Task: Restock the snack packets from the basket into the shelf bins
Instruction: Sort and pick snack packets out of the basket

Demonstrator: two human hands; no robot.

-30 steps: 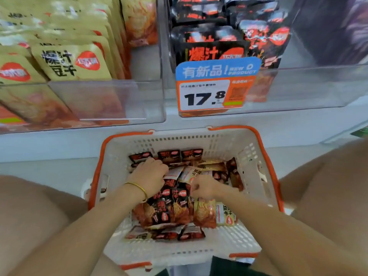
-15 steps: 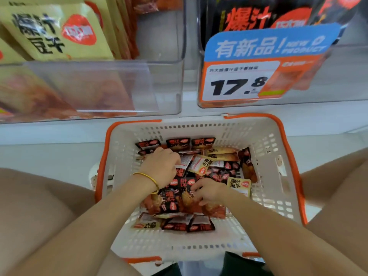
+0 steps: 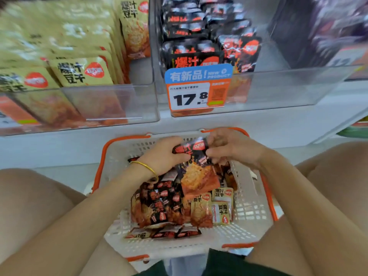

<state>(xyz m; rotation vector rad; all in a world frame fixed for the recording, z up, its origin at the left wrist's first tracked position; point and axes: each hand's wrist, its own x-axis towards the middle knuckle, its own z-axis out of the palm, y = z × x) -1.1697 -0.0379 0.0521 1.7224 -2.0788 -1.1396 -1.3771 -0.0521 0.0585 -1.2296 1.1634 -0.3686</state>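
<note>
A white basket with orange rim (image 3: 253, 214) sits in front of me, holding several black and yellow snack packets (image 3: 159, 206). My left hand (image 3: 165, 156) and my right hand (image 3: 233, 146) both grip a large black snack packet (image 3: 196, 166), lifted above the basket's far end. On the shelf above, a clear bin (image 3: 278, 86) holds black packets (image 3: 191, 58) behind a price tag. To its left, another clear bin (image 3: 111, 104) holds yellow packets (image 3: 79, 72).
A blue and orange price tag reading 17.8 (image 3: 197, 88) hangs on the black packets' bin front. My bare knees (image 3: 29, 206) flank the basket on both sides. The white shelf edge (image 3: 258, 124) runs just beyond the basket. Dark packets fill a bin at far right (image 3: 338, 26).
Both hands rose out of the pile in the basket and now hold a large black packet above its far end. The view tilted up toward the shelf.
</note>
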